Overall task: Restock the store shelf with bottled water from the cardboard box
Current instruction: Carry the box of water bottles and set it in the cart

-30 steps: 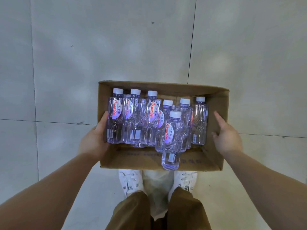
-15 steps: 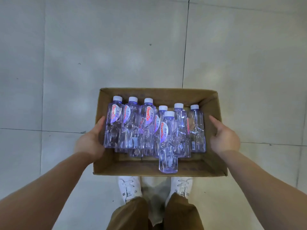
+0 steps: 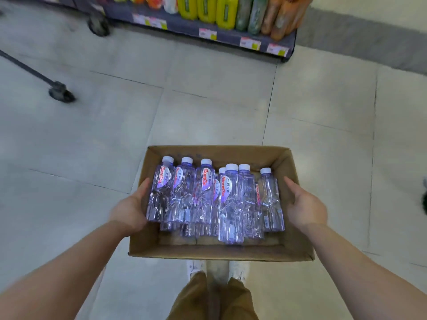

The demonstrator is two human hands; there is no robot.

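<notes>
now a person stands on the tiled floor (image 3: pixel 208 107) and carries a cardboard box (image 3: pixel 215 252) in front of them, above their white shoes (image 3: pixel 196 267) and brown trousers (image 3: pixel 235 301). the left hand (image 3: pixel 129 210) holds the left wall of the box, with the thumb lying along the top edge next to the first bottle. the right hand (image 3: pixel 305 207) holds the right wall the same way, thumb pointing forward over the edge. the fingers of both hands are hidden on the outside of the box, so i cannot tell if they are spread or pressed together.

inside the box are clear water bottles (image 3: pixel 203 195) with white caps and red writing. they are tipped over, leaning on each other in a crowded bunch, with the caps pointing away from the person. one bottle (image 3: pixel 231 209) lies on top of the others, near the middle.

far ahead, the store shelf (image 3: pixel 231 38) sits low by the wall, with yellow, green and orange drink bottles (image 3: pixel 231 12) on it and small price tags along its front. a dark wheel on a bar (image 3: pixel 61 94) rests on the floor at the left.
</notes>
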